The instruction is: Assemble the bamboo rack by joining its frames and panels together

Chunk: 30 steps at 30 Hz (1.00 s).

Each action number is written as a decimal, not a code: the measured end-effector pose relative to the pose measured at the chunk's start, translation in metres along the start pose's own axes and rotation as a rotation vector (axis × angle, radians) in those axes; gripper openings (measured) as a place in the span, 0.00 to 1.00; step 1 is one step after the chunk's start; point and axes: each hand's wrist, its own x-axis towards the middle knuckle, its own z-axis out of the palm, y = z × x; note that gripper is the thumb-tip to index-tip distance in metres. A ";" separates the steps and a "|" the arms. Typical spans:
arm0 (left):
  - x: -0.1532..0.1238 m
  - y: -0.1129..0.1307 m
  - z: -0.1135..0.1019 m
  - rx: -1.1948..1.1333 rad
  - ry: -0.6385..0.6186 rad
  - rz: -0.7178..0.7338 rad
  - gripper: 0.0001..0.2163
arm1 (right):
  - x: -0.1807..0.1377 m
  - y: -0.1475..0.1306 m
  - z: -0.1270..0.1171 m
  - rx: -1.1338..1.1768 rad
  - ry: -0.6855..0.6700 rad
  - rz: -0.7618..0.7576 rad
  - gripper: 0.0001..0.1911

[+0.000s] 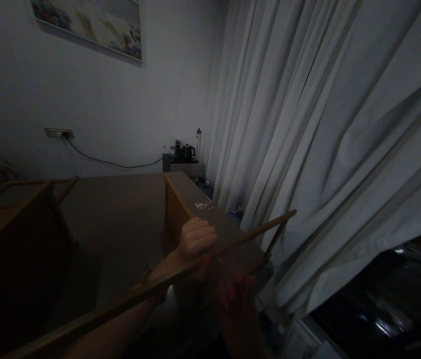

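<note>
A slim wooden frame [131,299] slants across the view from the lower left up to the right, with a short crosspiece at its far right end. My left hand [197,237] is closed at the long bar, knuckles up, with part of the hand showing below the wood. Under the bar and to the right, my right hand [234,289] is smeared by motion; its fingers cannot be made out. Beyond the left hand, a wooden panel [176,202] stands on edge on the grey table [120,209]. Small white bits [203,204] lie on the tabletop right of that panel.
A larger wooden piece [19,214] stands on the table's left side. Behind the table, a small cabinet [180,167] carries a black kettle [187,152]. White curtains [288,124] hang along the right. A glossy black object [385,299] sits at lower right.
</note>
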 end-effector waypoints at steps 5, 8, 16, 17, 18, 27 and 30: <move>0.000 -0.001 0.001 -0.007 0.014 0.000 0.26 | 0.007 -0.005 -0.002 -0.101 0.026 -0.045 0.28; 0.001 -0.001 0.000 -0.010 0.014 -0.004 0.27 | 0.012 -0.015 -0.011 -0.192 0.028 -0.077 0.24; 0.006 0.005 -0.005 -0.011 0.010 -0.015 0.27 | 0.022 -0.047 -0.024 -0.729 -0.141 -0.607 0.15; 0.007 0.005 -0.005 -0.007 0.009 -0.016 0.27 | 0.021 -0.047 -0.025 -0.736 -0.150 -0.611 0.13; 0.007 0.005 -0.005 -0.004 0.008 -0.014 0.27 | 0.021 -0.047 -0.026 -0.734 -0.154 -0.599 0.10; 0.012 0.006 -0.008 -0.008 0.017 0.018 0.27 | 0.016 -0.044 -0.029 -0.395 -0.155 -0.229 0.10; 0.014 0.007 -0.009 -0.012 0.016 0.017 0.25 | 0.017 -0.040 -0.033 -0.381 -0.236 -0.266 0.09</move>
